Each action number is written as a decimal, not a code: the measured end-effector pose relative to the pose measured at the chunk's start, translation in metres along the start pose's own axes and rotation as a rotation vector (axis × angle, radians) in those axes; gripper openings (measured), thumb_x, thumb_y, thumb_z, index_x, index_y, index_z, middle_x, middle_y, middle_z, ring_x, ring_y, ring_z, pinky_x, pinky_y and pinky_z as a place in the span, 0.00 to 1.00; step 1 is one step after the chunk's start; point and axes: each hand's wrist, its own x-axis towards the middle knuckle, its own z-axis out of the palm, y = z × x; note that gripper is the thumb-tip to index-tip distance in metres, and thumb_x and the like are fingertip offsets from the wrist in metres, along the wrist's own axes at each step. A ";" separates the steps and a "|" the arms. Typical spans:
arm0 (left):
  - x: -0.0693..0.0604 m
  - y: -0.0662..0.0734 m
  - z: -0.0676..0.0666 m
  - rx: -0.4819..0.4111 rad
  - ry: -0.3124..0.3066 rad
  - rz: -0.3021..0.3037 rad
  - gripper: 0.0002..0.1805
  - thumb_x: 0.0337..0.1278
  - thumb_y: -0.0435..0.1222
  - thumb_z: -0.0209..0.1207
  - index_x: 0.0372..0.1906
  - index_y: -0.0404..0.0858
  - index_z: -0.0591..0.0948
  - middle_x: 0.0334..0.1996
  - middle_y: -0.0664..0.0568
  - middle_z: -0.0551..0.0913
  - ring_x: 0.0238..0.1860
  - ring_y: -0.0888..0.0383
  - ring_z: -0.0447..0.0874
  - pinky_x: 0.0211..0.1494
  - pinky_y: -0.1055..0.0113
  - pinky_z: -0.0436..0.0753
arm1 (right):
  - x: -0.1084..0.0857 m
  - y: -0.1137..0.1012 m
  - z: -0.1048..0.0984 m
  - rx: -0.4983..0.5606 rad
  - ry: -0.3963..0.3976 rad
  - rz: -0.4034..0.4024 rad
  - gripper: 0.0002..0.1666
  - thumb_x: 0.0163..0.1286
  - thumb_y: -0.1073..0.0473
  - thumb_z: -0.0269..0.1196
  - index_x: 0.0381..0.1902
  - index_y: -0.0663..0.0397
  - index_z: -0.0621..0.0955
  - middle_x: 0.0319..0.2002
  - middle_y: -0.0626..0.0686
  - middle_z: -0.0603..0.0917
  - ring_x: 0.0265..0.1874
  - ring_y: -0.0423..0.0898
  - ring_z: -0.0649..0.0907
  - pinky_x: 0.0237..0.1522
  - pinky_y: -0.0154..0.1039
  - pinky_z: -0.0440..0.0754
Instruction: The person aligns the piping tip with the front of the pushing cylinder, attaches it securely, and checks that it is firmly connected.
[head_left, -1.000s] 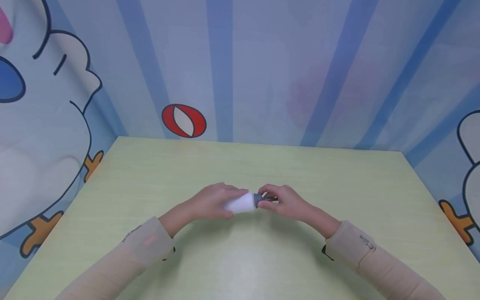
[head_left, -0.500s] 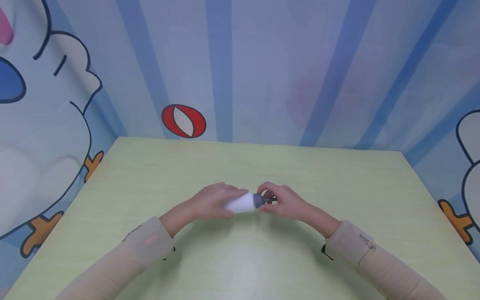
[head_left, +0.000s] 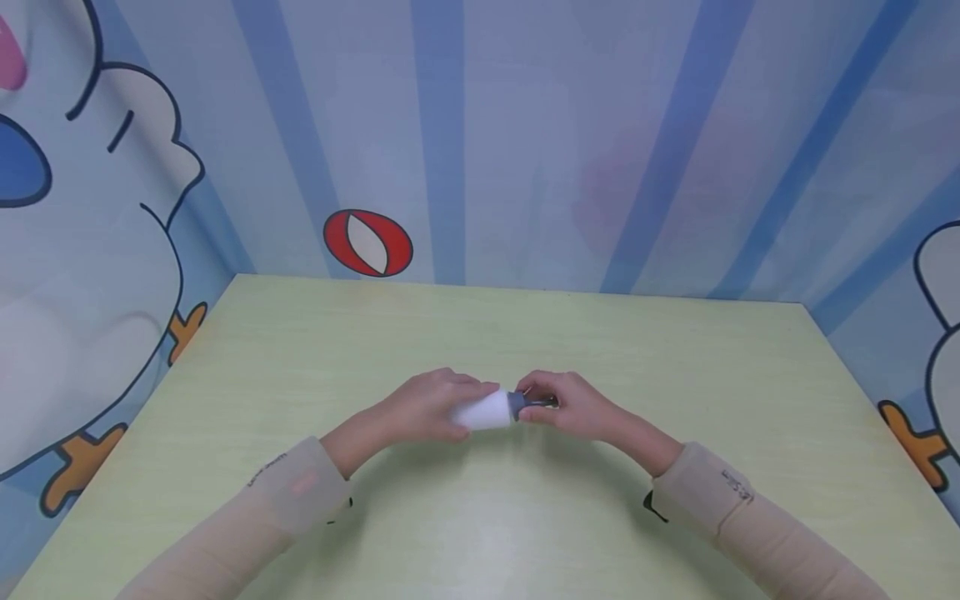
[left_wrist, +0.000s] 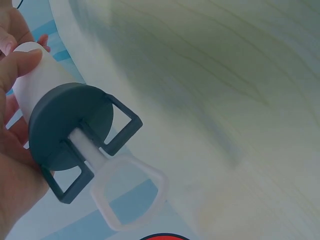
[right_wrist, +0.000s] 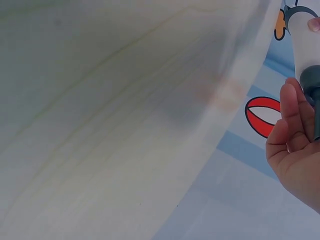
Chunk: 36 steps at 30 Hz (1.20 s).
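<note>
A white syringe (head_left: 483, 410) with dark grey-green ends, like an icing syringe, lies roughly level between both hands above the table. My left hand (head_left: 423, 407) grips its white barrel. The left wrist view shows the dark end cap (left_wrist: 70, 125) with two square finger loops (left_wrist: 134, 127) and a white plunger ring (left_wrist: 160, 187). At the opposite end, thumb and fingers of my right hand (head_left: 573, 406) pinch around the dark nozzle cap (head_left: 516, 405). The nozzle (right_wrist: 316, 117) points into the right palm; the frame edge cuts it off in the right wrist view.
Beneath the hands is a pale green-yellow table (head_left: 480, 517). A blue striped backdrop (head_left: 525, 150) with cartoon prints rises behind it and at both sides. A red oval print (head_left: 345, 242) marks the backdrop near the table's rear edge.
My right fingers loosened from the nozzle cap half a second ago and now close around it again. The left hand keeps its grip; the syringe has dropped very slightly in the head view.
</note>
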 end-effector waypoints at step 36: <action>0.002 -0.003 0.002 -0.069 -0.017 0.022 0.34 0.44 0.39 0.63 0.62 0.44 0.66 0.52 0.51 0.76 0.45 0.57 0.74 0.43 0.63 0.74 | 0.000 0.001 0.006 -0.113 0.117 -0.058 0.16 0.52 0.62 0.65 0.39 0.51 0.74 0.36 0.47 0.78 0.31 0.41 0.74 0.33 0.33 0.74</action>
